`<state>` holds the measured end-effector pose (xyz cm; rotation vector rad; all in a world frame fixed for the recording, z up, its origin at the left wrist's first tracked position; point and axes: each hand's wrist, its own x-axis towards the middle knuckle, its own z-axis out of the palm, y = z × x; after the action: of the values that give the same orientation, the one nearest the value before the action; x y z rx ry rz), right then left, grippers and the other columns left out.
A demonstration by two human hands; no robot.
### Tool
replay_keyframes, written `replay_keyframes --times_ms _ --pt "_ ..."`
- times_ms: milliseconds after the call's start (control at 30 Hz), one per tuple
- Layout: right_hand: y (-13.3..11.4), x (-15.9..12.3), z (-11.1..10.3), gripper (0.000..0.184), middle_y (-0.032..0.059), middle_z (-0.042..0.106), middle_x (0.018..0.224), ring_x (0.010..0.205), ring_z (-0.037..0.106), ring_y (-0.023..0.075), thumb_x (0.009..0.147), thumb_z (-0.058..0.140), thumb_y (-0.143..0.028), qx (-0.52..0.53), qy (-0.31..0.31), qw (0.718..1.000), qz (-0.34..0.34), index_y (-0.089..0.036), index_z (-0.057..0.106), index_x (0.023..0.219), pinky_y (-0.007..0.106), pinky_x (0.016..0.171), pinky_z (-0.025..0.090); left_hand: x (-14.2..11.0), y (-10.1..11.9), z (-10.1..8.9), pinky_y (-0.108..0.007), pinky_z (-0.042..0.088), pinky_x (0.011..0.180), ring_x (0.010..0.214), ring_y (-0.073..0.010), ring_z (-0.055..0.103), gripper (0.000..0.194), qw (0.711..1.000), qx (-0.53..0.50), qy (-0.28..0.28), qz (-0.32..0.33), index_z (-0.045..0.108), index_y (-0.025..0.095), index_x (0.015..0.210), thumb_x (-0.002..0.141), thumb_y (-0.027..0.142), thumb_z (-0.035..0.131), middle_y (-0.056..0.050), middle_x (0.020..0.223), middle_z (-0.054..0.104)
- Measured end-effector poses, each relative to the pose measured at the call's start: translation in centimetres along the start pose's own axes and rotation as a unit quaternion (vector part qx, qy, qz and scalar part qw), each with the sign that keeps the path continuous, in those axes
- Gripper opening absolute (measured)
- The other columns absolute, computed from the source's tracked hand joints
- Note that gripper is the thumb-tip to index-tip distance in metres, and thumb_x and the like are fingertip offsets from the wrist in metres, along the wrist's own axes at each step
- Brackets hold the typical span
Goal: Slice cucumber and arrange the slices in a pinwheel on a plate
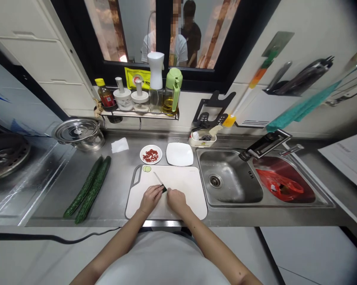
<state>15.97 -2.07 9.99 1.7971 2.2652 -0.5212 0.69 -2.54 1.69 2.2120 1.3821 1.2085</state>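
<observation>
A small knife (158, 177) points up and to the left over the white cutting board (193, 182). My right hand (177, 201) is closed in a fist around the handle end of the knife. Close beside it, my left hand (151, 198) has its fingers bent and pressed together next to the blade. A dark green or black bit shows between the two hands, and I cannot tell whether it is handle or cucumber. Two pale cucumber slices (147, 169) lie at the board's upper left corner. Two whole cucumbers (93, 190) rest on the steel counter to the left.
Behind the board stand a plate of red pieces (151, 154) and a white square plate (180, 154). A lidded pot (80, 133) is at the back left. The sink (231, 178) lies to the right, with a red bag (281, 186). Bottles line a rack (139, 114).
</observation>
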Motion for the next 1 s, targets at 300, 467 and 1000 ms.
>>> replay_keyframes --times_ms 300,467,1000 --pt "0.4 -2.4 -1.0 0.030 0.0152 0.069 0.092 0.091 0.065 0.0231 0.091 0.033 -0.014 -0.005 -0.036 0.999 0.026 -0.013 0.060 0.104 0.030 0.071 0.045 0.0 0.2 -0.3 -0.036 0.054 0.086 0.098 -0.0175 0.062 0.027 1.000 -0.007 -0.010 -0.007 0.064 0.022 0.112 0.091 0.023 0.048 -0.007 0.106 0.068" --pt "1.1 -4.3 -1.7 0.030 0.0160 0.068 0.096 0.095 0.064 0.0242 0.090 0.035 -0.016 -0.002 -0.083 0.996 0.042 -0.012 0.060 0.107 0.031 0.073 0.044 -0.2 -0.2 0.1 -0.037 0.053 0.089 0.100 -0.0175 0.062 0.027 1.000 -0.008 -0.009 -0.016 0.064 0.023 0.112 0.091 0.024 0.048 -0.007 0.107 0.068" --pt "3.0 -7.1 -2.3 0.028 0.0130 0.069 0.091 0.089 0.065 0.0231 0.090 0.036 -0.020 0.011 -0.088 0.995 0.045 -0.016 0.062 0.101 0.029 0.067 0.040 0.1 0.2 -0.1 -0.035 0.051 0.090 0.099 -0.0167 0.061 0.024 0.997 -0.023 -0.029 -0.060 0.066 0.023 0.107 0.089 0.024 0.050 -0.006 0.105 0.067"
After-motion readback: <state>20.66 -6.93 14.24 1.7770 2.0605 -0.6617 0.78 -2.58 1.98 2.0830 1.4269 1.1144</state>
